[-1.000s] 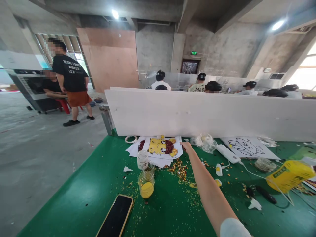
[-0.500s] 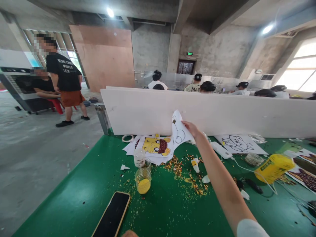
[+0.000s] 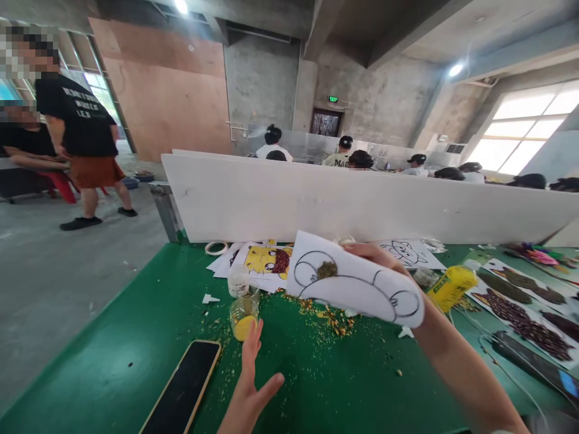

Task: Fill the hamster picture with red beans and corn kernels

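Note:
My right hand (image 3: 377, 254) grips a white sheet of paper (image 3: 350, 286) by its far edge, above the green table. On the curling sheet is a black outline drawing with a patch of dark green grains in one round shape. The fingers are partly hidden behind the paper. My left hand (image 3: 253, 380) reaches in from the bottom with its fingers stretched and thumb apart, holding nothing. Close to its fingertips stands a clear plastic jar (image 3: 244, 319) with yellow grains. A phone (image 3: 183, 386) lies left of that hand.
Loose grains (image 3: 332, 319) are scattered on the green table (image 3: 149, 307). A yellow hamster picture (image 3: 260, 258) lies on papers near the white partition (image 3: 253, 199). To the right are a yellow bottle (image 3: 452, 286), cables and seed-covered pictures (image 3: 529, 322). Several people sit beyond the partition.
My right hand has brought the paper nearer and rightward, so its drawing now faces me. My left hand has come up into view from the bottom edge. The view has turned slightly right.

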Tool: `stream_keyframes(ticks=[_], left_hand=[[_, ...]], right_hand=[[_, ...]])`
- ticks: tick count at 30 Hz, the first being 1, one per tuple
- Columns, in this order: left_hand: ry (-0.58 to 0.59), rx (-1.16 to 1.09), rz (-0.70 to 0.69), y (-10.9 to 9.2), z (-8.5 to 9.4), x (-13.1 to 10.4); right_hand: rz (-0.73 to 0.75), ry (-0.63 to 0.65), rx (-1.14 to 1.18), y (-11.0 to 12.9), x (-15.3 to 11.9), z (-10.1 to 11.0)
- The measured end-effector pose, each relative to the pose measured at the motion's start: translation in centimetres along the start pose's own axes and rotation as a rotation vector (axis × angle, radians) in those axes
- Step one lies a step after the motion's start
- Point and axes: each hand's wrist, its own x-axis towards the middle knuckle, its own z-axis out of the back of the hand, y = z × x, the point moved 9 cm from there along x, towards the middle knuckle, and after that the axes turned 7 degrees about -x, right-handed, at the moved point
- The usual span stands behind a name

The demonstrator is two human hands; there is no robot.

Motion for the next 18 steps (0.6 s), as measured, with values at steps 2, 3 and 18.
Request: stream_keyframes(ticks=[2, 3, 18], left_hand=[[0.059, -0.064, -0.008, -0.4, -0.9, 0.2], [0.069, -0.081, -0.005, -0.4, -1.1, 0.1], [0.133, -0.394, 0.115, -0.9, -0.5, -1.9]], right_hand=[[-0.041, 0.131, 0.015, -1.3, 0.9, -2.0], [-0.061, 0.187, 0.026, -2.0, 1.4, -2.8], [0.090, 0.452, -0.238, -1.4, 0.3, -7.5]])
